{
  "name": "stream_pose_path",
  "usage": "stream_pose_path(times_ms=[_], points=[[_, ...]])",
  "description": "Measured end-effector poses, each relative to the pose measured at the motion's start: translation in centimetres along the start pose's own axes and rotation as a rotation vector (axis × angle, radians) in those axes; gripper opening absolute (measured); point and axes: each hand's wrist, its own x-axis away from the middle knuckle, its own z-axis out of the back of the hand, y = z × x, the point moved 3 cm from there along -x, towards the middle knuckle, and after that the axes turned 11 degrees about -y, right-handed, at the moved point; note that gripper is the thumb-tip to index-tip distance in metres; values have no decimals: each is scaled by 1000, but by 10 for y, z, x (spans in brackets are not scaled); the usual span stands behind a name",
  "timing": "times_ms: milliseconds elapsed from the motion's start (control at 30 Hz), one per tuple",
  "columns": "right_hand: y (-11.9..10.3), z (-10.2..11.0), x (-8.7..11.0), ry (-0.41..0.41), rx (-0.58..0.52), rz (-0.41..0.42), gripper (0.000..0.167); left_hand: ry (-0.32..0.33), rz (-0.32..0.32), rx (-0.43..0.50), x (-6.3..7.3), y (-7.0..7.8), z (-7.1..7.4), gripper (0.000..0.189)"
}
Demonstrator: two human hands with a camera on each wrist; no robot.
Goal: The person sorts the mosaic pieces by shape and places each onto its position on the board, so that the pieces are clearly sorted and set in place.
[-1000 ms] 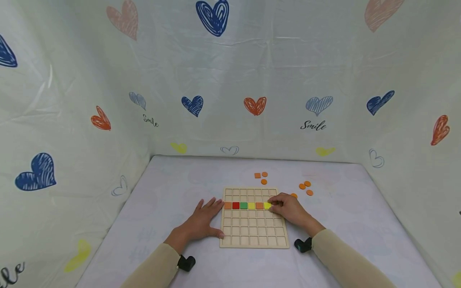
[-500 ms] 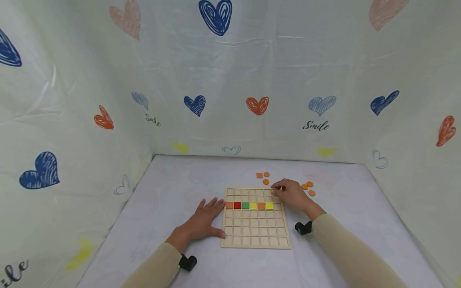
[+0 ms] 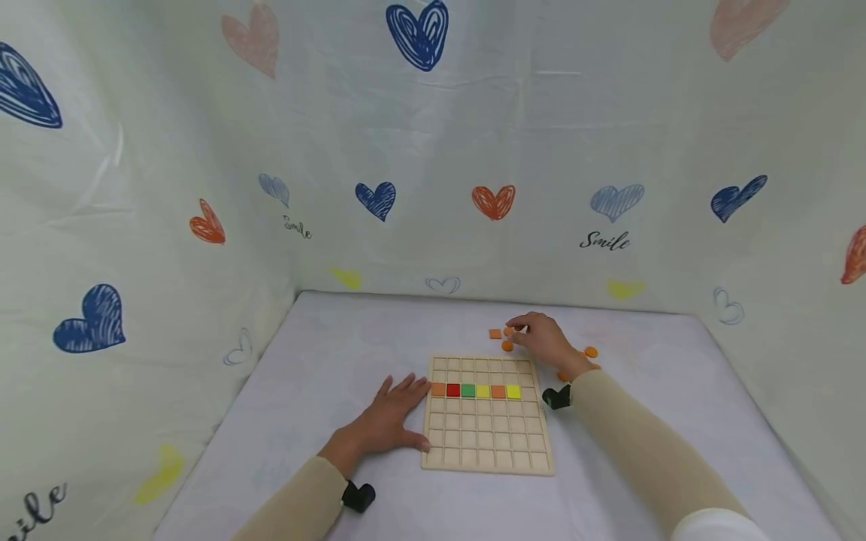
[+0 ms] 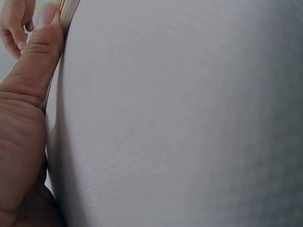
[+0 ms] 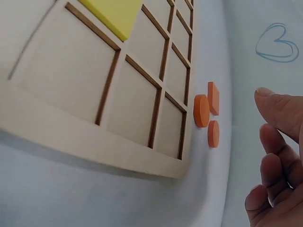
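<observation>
My left hand [image 3: 382, 421] lies spread at the left edge of a wooden grid board [image 3: 487, 472], its thumb touching the side. Across one row sit coloured square tiles: orange, red [image 3: 453, 390], green [image 3: 468, 391], yellow [image 3: 483, 391], orange, yellow. Past the board's far right corner, my right hand [image 3: 543, 336] hovers with curved fingers over a small group of orange pieces: a square tile [image 3: 495, 333] and two round discs [image 3: 507, 346]. In the right wrist view, nothing shows between its thumb and fingers; the square tile [image 5: 213, 98] and both discs [image 5: 201, 111] lie apart from them.
More orange discs [image 3: 591, 352] lie to the right, partly hidden by my right wrist. A white cloth covers the table [image 3: 338, 353]. A white curtain [image 3: 433, 135] printed with hearts hangs behind and at both sides.
My right hand has moved from the yellow tile at the row's right end, away past the board's far edge, to the orange pieces. My left hand stays at the board; the head view has shifted slightly.
</observation>
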Motion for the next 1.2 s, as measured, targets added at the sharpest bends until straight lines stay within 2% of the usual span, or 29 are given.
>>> stream_pose_path(times_ms=[300, 400, 500, 767, 1000, 1200], points=[[10, -11, -28, -33, -29, -21, 34, -12, -5, 14, 1, -1, -3, 122], [13, -16, -31, -45, -40, -42, 32, -18, 0, 4, 0, 1, -4, 122], [14, -21, -34, -44, -1, -41, 28, -25, 0, 5, 0, 3, -5, 121], [1, -30, -45, -35, 90, 31, 26, -12, 3, -6, 1, 5, -3, 120], [-1, -29, -47, -42, 73, -4, 26, 1, 5, -17, 0, 1, -2, 121], [-1, -29, -52, -52, 29, 15, 27, 1, 10, -11, -1, -3, 0, 121]])
